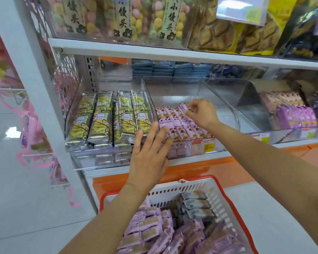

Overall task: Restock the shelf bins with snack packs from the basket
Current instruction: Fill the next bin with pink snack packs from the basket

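A clear shelf bin (191,88) holds rows of small pink snack packs (180,129). My right hand (200,112) is inside the bin near its back row and pinches one pink pack (184,108) between thumb and fingers. With fingers spread and straight, my left hand (151,154) rests on the packs at the bin's front left corner. Below stands a white basket with a red rim (226,198), filled with lilac snack packs (151,226) and a few grey ones (196,204).
Left of the pink bin is a bin of long yellow-green packs (106,118). To the right stand bins of purple packs (294,114). The shelf above carries jars of coloured puffs (136,17) and bagged biscuits (228,37). Pink ribbons (29,125) hang at the left.
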